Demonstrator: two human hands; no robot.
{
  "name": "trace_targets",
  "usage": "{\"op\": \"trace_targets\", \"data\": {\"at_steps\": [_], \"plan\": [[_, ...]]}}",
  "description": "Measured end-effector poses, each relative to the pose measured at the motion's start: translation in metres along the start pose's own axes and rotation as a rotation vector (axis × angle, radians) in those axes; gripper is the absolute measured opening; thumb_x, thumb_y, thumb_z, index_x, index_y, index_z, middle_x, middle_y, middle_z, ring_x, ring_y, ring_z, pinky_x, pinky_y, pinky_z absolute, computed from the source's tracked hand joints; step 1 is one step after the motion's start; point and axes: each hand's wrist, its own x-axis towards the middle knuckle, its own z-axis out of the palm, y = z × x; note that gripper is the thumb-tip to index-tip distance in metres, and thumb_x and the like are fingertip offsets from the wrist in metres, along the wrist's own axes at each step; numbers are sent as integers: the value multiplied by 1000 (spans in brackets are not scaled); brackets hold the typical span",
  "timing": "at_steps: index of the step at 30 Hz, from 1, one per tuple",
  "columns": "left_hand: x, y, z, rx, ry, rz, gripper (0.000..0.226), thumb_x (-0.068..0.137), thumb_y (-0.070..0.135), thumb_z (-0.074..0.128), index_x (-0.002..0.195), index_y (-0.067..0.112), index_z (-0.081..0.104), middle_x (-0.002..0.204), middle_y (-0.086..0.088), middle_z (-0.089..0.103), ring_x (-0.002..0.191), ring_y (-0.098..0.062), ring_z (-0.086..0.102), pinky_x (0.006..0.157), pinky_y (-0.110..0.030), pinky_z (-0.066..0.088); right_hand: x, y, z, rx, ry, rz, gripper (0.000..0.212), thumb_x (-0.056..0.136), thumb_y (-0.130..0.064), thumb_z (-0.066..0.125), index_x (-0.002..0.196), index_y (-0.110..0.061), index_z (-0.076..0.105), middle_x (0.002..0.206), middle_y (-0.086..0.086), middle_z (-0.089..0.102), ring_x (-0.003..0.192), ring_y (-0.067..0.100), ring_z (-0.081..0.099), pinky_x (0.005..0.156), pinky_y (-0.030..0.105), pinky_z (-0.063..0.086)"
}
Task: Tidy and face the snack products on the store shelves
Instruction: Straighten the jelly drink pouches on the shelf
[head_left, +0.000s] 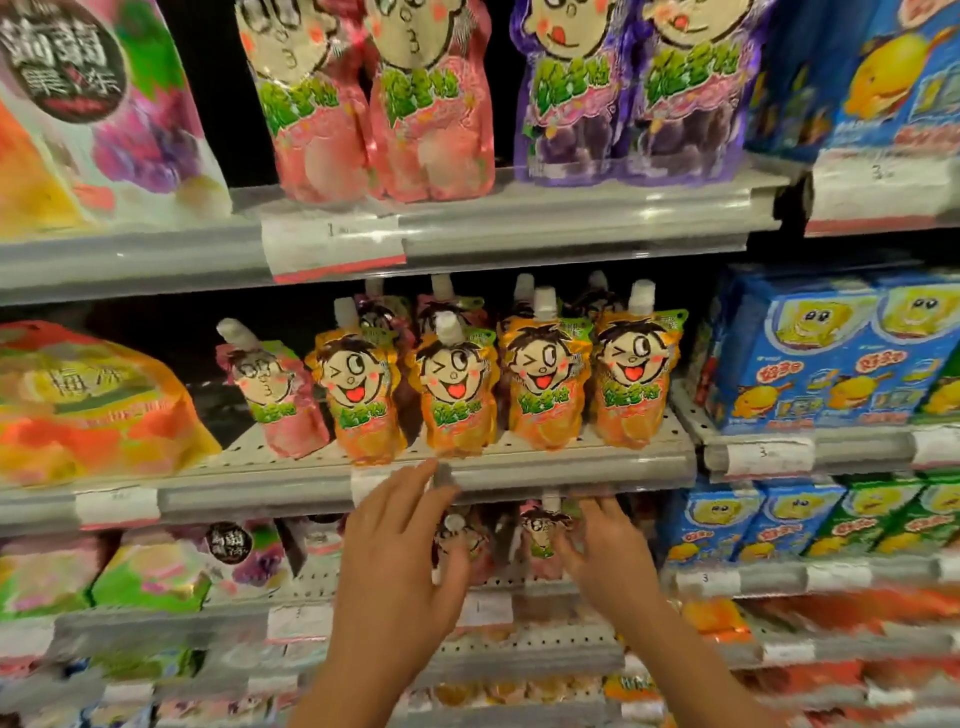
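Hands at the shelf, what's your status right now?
Left hand and right hand open, holding nothing. Pink pouch leaning beside four upright orange pouches. Nothing in the way.

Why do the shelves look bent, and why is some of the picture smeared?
Head view: the wide lens bows the shelf edge; both hands and the bottom shelves are motion-blurred; the orange pouches at the centre are sharpest; glare glints off the pink pouches above.

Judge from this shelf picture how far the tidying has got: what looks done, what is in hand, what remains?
Done, it seems: four orange pouches stand upright in a front row, faces forward. In hand: the left hand and right hand reach to the pouches on the shelf below; whether either grips one is unclear. Left: the pink pouch leans crooked and set back.
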Motion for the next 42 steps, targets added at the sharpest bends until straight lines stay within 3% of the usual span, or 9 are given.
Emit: {"op": "trace_targets", "data": {"at_steps": [2,5,9,14,17,26,32,38,42], "plan": [[6,-12,1,2,4,70,47,93,39,51,137,24,57,151,4,49,136,-27,48,109,-52,43,-1,-6,2,16,-25,82,56,88,-55,46,130,-20,59,132,3,53,83,17,63,70,39,54],[13,-26,8,6,8,121,46,91,39,51,132,22,62,146,4,54,133,-26,50,111,-53,40,-4,-21,-1,85,-53,136,50,96,-42,60,141,-23,52,127,-4,49,73,2,51,80,29,49],[11,-42,19,10,33,166,45,90,36,50,127,21,69,140,4,60,132,-26,53,112,-56,36,-13,-31,1,115,1,128,40,95,-33,67,132,-26,55,109,-12,47,71,3,58,64,21,44],[2,-52,35,85,7,250,54,89,34,55,141,21,60,156,-7,47,146,-33,39,119,-62,23,-28,-23,10,96,122,182,24,94,-35,70,115,-37,58,95,-19,61,71,4,62,63,33,55],[-4,-59,41,165,-61,291,70,83,34,75,148,25,52,165,-8,33,153,-36,29,120,-61,18,-43,-24,11,124,226,221,27,89,-23,78,109,-35,64,88,-29,61,71,-3,61,60,17,50],[-7,-63,46,114,-76,293,81,78,32,81,152,23,48,166,-10,30,154,-36,25,121,-64,18,-71,-20,-9,26,213,351,12,88,-31,79,91,-32,67,68,-18,59,62,2,56,51,17,38],[-6,-54,46,103,-8,245,72,79,34,77,147,22,55,163,-9,36,151,-36,31,123,-63,12,-86,7,-41,-38,77,320,16,78,-37,82,84,-27,72,68,-13,65,63,8,60,59,30,47],[0,-41,38,100,-99,139,65,79,44,53,139,22,64,147,-13,55,141,-39,41,118,-65,18,-75,1,-96,-9,171,184,38,80,-34,85,70,-47,50,62,-18,55,64,4,56,53,19,34],[24,-7,-14,95,-328,100,53,80,53,49,119,27,72,119,-3,65,108,-39,63,90,-56,50,-59,-20,-142,63,291,81,36,82,-33,84,66,-34,52,57,-9,48,57,12,48,51,21,30]]}}
